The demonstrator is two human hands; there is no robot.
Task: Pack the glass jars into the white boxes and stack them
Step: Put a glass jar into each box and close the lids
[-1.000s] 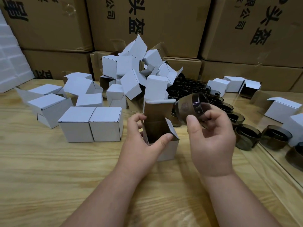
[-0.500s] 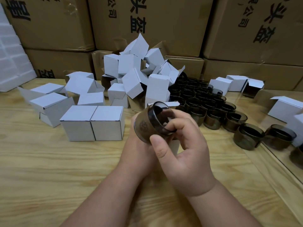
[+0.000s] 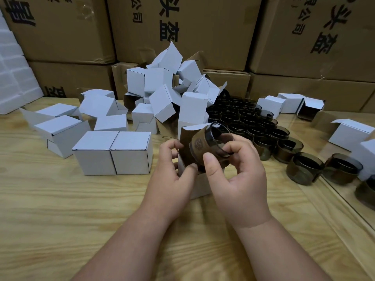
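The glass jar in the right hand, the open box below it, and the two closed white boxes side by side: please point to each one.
glass jar (image 3: pixel 199 147), head view, on its brown side wall.
open box (image 3: pixel 200 185), head view, on its white front wall.
closed white boxes (image 3: pixel 113 157), head view, on the front where the pair meets.

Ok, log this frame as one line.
step: jar going into box | left hand: holds open white box | right hand: grips glass jar, tilted at box mouth | closed boxes: two, touching

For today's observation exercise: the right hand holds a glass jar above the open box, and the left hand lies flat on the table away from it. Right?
Not quite. The head view shows the left hand gripping the open box, not flat on the table. The right hand does hold the glass jar above it.
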